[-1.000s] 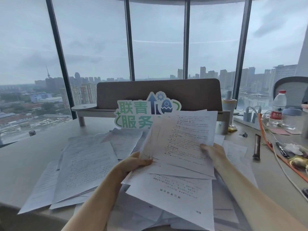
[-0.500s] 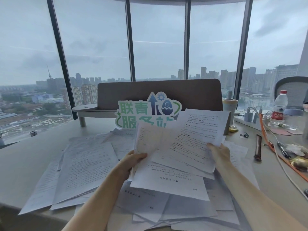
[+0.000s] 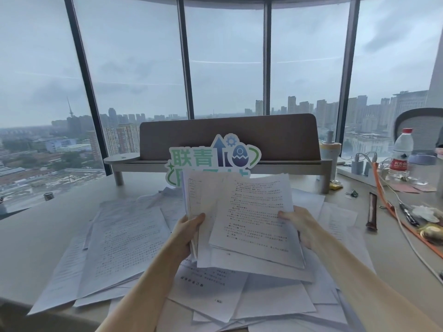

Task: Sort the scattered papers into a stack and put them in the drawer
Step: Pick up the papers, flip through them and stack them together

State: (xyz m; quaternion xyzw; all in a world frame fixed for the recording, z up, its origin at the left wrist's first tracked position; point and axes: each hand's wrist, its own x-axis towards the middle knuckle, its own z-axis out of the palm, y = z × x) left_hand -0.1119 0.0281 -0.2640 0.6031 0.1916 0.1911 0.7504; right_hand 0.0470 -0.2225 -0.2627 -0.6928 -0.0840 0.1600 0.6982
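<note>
I hold a loose bundle of printed white papers (image 3: 247, 212) tilted up above the desk. My left hand (image 3: 185, 232) grips the bundle's left edge, thumb on the front. My right hand (image 3: 299, 224) grips its right edge. Under the bundle lie more scattered papers (image 3: 124, 245), spread from the left of the desk to the near edge and out to the right (image 3: 340, 226). No drawer is in view.
A green and blue cut-out sign (image 3: 213, 159) leans on a brown desk shelf (image 3: 227, 137) behind the papers. At the right are a water bottle (image 3: 400, 154), an orange cable (image 3: 383, 200), pens and small clutter. Bare desk (image 3: 36, 231) shows at the left.
Both hands have lifted the bundle higher and tilted it more upright, drawing the sheets closer together. More of the papers on the desk below now show.
</note>
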